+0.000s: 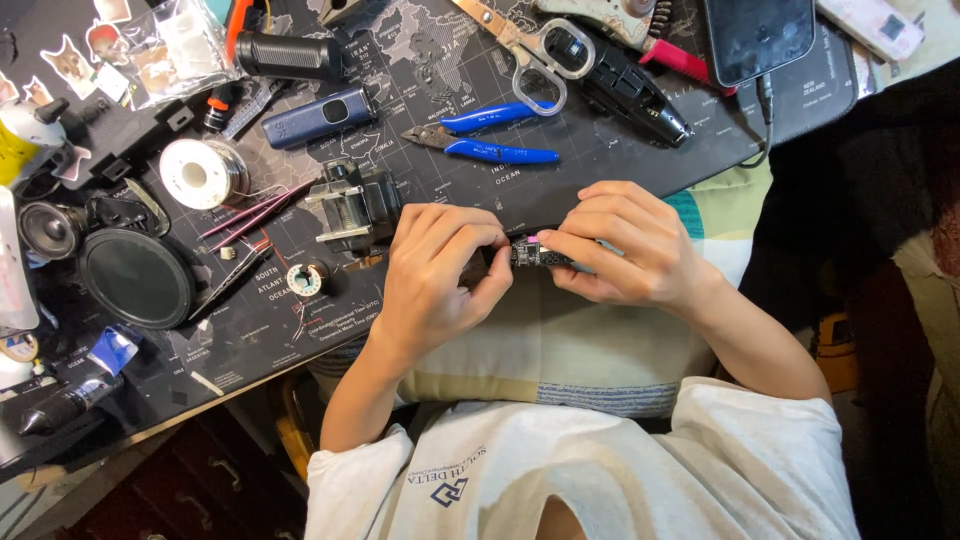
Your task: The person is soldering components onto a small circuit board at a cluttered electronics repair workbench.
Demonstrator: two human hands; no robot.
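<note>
White shirt cloth fills the bottom edge, nearest me. Above it both my hands meet at the desk's near edge — my left hand [437, 270] curled tight, my right hand [625, 245] pinching a small dark circuit board [537, 254] between fingertips. Most of that board is hidden by my fingers; only a short stretch shows. Beyond lie blue-handled cutters [487, 135] and a solder spool [200, 172] — the phone [757, 35] is cut off at the top.
</note>
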